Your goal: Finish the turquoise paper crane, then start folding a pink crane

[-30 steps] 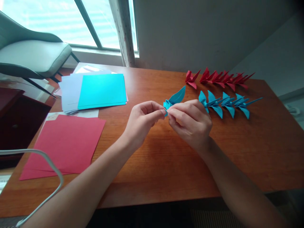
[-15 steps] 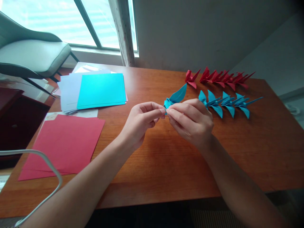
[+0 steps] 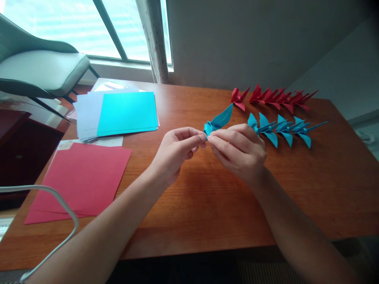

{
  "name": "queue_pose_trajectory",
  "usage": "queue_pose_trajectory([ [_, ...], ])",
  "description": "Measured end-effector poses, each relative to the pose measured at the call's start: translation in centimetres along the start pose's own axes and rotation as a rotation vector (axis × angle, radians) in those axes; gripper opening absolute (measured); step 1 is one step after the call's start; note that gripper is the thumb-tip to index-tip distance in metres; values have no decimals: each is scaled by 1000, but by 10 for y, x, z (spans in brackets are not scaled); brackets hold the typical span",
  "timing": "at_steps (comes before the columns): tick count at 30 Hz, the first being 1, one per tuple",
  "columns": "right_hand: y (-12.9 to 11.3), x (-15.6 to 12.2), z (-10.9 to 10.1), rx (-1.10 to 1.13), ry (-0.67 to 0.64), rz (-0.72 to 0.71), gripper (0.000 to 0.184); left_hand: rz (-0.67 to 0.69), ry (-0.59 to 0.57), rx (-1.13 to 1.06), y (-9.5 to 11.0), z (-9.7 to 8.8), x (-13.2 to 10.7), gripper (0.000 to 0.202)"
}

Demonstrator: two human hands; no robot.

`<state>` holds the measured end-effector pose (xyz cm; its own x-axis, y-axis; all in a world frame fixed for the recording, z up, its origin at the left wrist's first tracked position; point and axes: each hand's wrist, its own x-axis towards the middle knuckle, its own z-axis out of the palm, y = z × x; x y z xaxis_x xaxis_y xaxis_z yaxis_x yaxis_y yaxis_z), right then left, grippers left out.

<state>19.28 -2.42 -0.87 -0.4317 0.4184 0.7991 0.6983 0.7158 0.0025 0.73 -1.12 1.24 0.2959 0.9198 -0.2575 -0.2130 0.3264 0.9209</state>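
A blue folded paper crane (image 3: pixel 218 120) is held above the middle of the wooden table (image 3: pixel 207 205). My left hand (image 3: pixel 174 152) pinches its near end with thumb and forefinger. My right hand (image 3: pixel 238 152) is closed on the same end from the right, fingertips meeting the left hand's. One blue wing sticks up and away behind the fingers; the rest of the fold is hidden by them. A row of finished blue cranes (image 3: pixel 284 128) lies just right of my right hand, and a row of red cranes (image 3: pixel 275 96) behind that.
A stack of pale and blue paper sheets (image 3: pixel 118 112) lies at the back left, and red sheets (image 3: pixel 79 181) at the front left. A white cable (image 3: pixel 63 209) curves over the left front edge. A grey chair (image 3: pixel 41 67) stands by the window.
Both hands have barely shifted, staying pinched on the blue crane; its wing sits slightly higher than a second ago.
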Motion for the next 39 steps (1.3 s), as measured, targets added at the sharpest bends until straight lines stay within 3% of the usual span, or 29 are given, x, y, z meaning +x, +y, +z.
queue_pose_trajectory([
  [4, 1, 0, 1, 37, 21, 14, 27, -27, -18, -36, 2, 0, -1, 12],
  [8, -1, 2, 5, 100, 58, 95, 17, -18, -19, -24, 1, 1, -2, 13],
  [15, -9, 5, 7, 135, 29, 226, 9, 220, 53, 214, -3, 5, -2, 8],
  [20, -12, 7, 6, 127, 39, 244, 9, 269, 54, 313, -3, 6, -4, 10],
  [30, -15, 9, 8, 92, 53, 272, 9, 228, 45, 290, -6, 6, -3, 11],
  [39, -11, 6, 6, 87, 28, 174, 11, 149, 56, 169, -2, 5, -4, 9],
])
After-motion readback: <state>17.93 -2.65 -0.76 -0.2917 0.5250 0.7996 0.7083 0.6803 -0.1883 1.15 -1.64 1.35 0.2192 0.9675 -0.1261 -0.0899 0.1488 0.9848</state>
